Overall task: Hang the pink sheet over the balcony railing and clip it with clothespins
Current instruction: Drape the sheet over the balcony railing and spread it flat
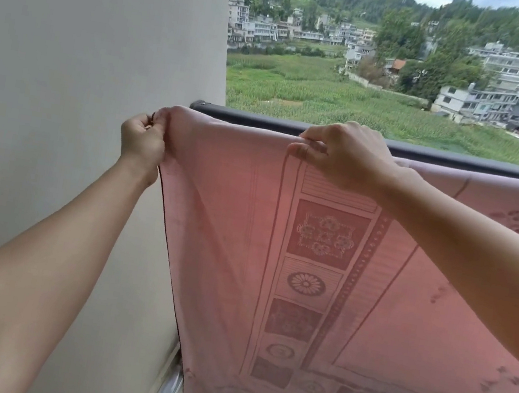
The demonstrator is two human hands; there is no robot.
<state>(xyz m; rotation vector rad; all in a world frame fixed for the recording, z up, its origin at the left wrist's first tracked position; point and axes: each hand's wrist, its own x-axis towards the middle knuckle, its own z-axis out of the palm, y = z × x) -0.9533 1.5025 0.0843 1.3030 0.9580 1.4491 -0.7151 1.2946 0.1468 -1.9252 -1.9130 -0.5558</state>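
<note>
Both hands grip the pink sheet (324, 274) at the railing (263, 120): left hand (143, 140) pinching its corner, right hand (342, 157) its top edge.

1. I am holding the pink sheet (324, 274), a thin, matt woven cloth that is letting light glow through; its printed floral panels are showing darker across the middle of the frame.
2. I am looking at the railing (247, 117) along the upper middle, dark, smooth and faintly shiny, seemingly painted metal.
3. The wall (73, 31) at upper left is looking like matt, evenly painted plaster.
</note>
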